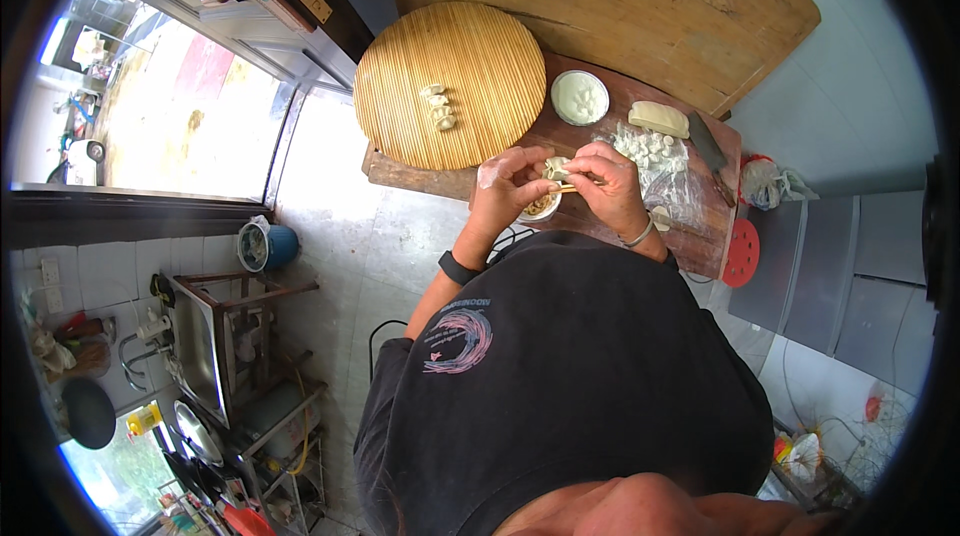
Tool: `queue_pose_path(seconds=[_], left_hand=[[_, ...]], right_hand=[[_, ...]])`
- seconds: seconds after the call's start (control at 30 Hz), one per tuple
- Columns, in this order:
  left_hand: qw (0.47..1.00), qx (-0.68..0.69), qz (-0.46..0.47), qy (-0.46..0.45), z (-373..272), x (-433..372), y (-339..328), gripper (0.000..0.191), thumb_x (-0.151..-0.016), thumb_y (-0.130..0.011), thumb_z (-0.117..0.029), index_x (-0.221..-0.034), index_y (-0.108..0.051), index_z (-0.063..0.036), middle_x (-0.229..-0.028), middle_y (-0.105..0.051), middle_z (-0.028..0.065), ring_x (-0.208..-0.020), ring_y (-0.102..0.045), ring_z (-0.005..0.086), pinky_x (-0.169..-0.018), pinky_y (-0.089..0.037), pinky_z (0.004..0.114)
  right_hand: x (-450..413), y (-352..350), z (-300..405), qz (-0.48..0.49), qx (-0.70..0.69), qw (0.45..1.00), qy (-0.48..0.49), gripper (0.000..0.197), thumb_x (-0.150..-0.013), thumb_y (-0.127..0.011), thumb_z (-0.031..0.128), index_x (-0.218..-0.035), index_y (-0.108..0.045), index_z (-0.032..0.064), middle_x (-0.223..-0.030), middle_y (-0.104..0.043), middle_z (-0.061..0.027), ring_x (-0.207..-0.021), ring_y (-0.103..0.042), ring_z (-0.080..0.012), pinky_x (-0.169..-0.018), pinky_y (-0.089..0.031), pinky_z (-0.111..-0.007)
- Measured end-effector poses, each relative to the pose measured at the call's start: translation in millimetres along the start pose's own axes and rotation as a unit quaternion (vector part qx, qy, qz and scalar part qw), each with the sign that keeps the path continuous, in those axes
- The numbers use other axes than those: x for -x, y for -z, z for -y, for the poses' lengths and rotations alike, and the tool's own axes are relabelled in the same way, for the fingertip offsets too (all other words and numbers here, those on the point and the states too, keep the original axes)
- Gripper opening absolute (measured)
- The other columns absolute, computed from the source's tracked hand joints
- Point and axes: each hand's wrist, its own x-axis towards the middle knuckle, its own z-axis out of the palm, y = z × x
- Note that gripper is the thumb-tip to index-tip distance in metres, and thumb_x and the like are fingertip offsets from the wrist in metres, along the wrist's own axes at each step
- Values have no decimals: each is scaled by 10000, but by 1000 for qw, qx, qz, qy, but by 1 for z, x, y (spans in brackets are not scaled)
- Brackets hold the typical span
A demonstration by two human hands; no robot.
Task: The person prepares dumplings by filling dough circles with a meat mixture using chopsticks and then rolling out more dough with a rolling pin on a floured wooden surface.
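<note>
My left hand (516, 177) and my right hand (606, 182) meet over the table's front edge, pinching one dumpling (556, 168) between their fingertips. A pale wooden stick, perhaps a chopstick, (568, 189) juts out below the dumpling by my right fingers. Partly hidden under my hands is a bowl of brownish filling (541, 206). To the left, several folded dumplings (440, 109) lie in a row on a round reed tray (487, 48). Small cut dough pieces (651, 148) sit on floured wood to the right. A flat dough wrapper (661, 218) lies beside my right wrist.
A bowl of white flour (580, 97) stands behind my hands. At the right, a dough log (658, 119) lies beside a cleaver (708, 147) on the wooden table (694, 254). A large wooden board (600, 3) leans behind. On the floor at left stands a blue bucket (279, 245).
</note>
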Motion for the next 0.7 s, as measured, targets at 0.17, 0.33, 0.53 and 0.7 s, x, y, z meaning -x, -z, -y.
queue_pose_path(seconds=[0.17, 0.33, 0.53, 0.7], left_hand=[[948, -276, -65, -144, -4, -1, -9, 234, -713, -718, -36, -939, -663, -12, -744, -619, 76, -672, -619, 154, -600, -501, 254], [932, -305, -54, -187, -10, 1, -15, 173, -724, -681, -12, -892, -639, -12, -775, -617, 109, -679, -622, 227, -593, -496, 290], [922, -320, -64, -207, -7, 6, -23, 155, -725, -652, 14, -869, -604, -15, -788, -605, 123, -689, -608, 272, -590, -487, 324], [922, -322, -21, -215, -7, 7, -25, 153, -722, -641, 24, -861, -592, -15, -766, -593, 124, -675, -598, 288, -582, -479, 343]], right_hand=[[-2, 0, 6, -4, 19, 1000, 22, 135, -724, -669, -28, -843, -627, 20, -799, -565, -72, -665, -570, -176, -572, -454, -268], [1, 0, 7, -21, 62, 996, 57, 144, -728, -666, -23, -854, -616, 26, -790, -558, -87, -671, -575, -224, -587, -465, -298], [6, 3, 12, -34, 80, 994, 61, 129, -732, -654, -27, -838, -601, 23, -770, -554, -94, -684, -585, -248, -592, -473, -320], [10, 5, 14, -28, 95, 992, 75, 122, -733, -638, -36, -829, -589, 21, -769, -552, -109, -687, -585, -273, -594, -471, -335]])
